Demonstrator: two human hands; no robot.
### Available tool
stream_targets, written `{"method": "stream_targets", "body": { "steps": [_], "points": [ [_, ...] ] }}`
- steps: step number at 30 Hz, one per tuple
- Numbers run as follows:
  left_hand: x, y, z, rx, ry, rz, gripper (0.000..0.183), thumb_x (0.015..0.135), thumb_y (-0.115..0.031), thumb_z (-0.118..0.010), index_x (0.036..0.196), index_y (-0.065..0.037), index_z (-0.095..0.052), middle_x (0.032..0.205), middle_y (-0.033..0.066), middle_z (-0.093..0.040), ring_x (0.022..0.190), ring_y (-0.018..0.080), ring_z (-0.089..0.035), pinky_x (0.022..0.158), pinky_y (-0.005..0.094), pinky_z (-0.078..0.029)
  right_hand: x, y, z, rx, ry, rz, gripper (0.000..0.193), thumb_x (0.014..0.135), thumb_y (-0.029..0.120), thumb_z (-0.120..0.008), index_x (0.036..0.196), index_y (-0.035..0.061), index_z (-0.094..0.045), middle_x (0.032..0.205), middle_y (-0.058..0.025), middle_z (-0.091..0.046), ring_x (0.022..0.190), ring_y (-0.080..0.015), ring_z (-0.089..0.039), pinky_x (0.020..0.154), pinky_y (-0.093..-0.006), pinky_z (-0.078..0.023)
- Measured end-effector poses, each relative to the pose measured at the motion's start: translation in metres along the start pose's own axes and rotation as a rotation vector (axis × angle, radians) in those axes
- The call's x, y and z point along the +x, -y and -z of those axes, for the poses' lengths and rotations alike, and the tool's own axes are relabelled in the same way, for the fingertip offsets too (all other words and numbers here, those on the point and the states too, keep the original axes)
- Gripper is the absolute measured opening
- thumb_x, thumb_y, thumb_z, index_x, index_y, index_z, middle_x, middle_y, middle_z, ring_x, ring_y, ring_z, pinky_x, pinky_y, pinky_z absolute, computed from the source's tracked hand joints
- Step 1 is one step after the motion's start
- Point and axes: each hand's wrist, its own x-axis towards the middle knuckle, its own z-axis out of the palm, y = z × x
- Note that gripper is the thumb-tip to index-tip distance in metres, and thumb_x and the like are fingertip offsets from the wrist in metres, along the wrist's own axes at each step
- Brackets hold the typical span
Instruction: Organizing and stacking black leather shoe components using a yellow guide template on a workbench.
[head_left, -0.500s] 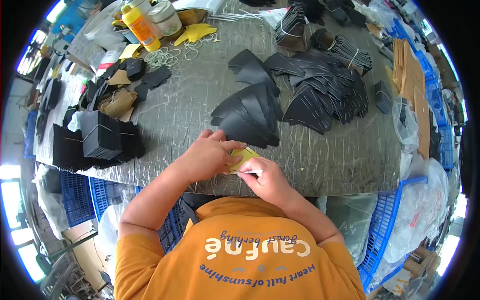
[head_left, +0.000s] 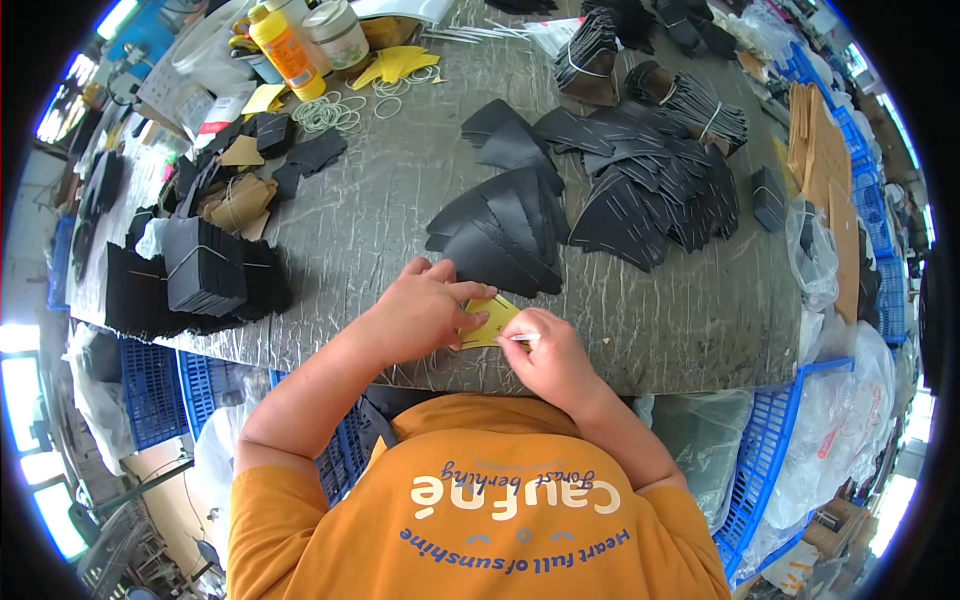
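Observation:
Near the table's front edge, my left hand (head_left: 415, 316) lies with its fingers spread, pressing a yellow card (head_left: 490, 322) from above. The card has small dark marks on it and covers whatever lies directly beneath. My right hand (head_left: 552, 358) pinches a thin white pen-like stick (head_left: 524, 338) at the card's right side; its tip is hidden by the fingers. Just beyond the card, several curved black pieces (head_left: 500, 245) overlap in a loose fan. To their right spreads a larger heap of black pieces with short slits (head_left: 650, 190).
Banded black stacks (head_left: 205, 270) stand at the left, near brown pieces (head_left: 238, 205). Far left are a yellow bottle (head_left: 287, 50), a white tub (head_left: 335, 35), rubber bands (head_left: 330, 113) and yellow cards (head_left: 395, 65). Blue crates (head_left: 765, 450) flank the table below.
My right hand has moved slightly right along the card with the white stick, uncovering more yellow. My left hand stays on the card.

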Motion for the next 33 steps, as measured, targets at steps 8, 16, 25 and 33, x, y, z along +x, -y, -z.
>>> {"method": "stream_targets", "body": {
  "steps": [8,16,25,33],
  "points": [
    [0.001,-0.001,0.001,0.041,0.017,-0.015,0.039,0.066,-0.026,-0.083,0.104,-0.026,-0.078,0.134,-0.0085,-0.062,0.106,0.0212,-0.054,0.092,0.04,-0.042,-0.031,-0.002,0.03,-0.039,-0.13,-0.235,0.016,0.081,-0.003,-0.069,0.085,0.0032,-0.054,0.079,-0.0144,-0.061,0.07,-0.0344,-0.062,0.061,-0.0404,-0.049],
    [0.002,-0.003,0.005,0.044,0.04,-0.002,0.037,0.067,-0.026,-0.083,0.103,-0.026,-0.078,0.134,-0.0088,-0.061,0.106,0.0214,-0.054,0.093,0.041,-0.042,-0.025,0.01,0.031,-0.164,-0.123,-0.199,0.018,0.079,-0.003,-0.07,0.084,0.0044,-0.054,0.077,-0.0128,-0.061,0.071,-0.0346,-0.061,0.062,-0.0423,-0.048],
    [0.003,-0.005,0.004,0.03,0.055,0.02,0.033,0.069,-0.026,-0.082,0.101,-0.031,-0.079,0.134,-0.0097,-0.061,0.108,0.0216,-0.054,0.094,0.0428,-0.042,0.009,0.004,-0.013,-0.033,0.027,0.124,0.016,0.078,0.006,-0.076,0.084,0.0098,-0.061,0.078,-0.008,-0.064,0.079,-0.032,-0.063,0.075,-0.0432,-0.046],
    [0.002,-0.004,0.002,0.065,0.047,0.004,0.034,0.069,-0.028,-0.082,0.103,-0.03,-0.078,0.134,-0.0096,-0.061,0.108,0.0215,-0.054,0.094,0.0423,-0.042,0.005,0.005,0.005,-0.108,-0.018,0.091,0.017,0.078,0.003,-0.072,0.08,0.0091,-0.057,0.074,-0.0077,-0.062,0.075,-0.0315,-0.061,0.072,-0.0422,-0.045]
  ]
}}
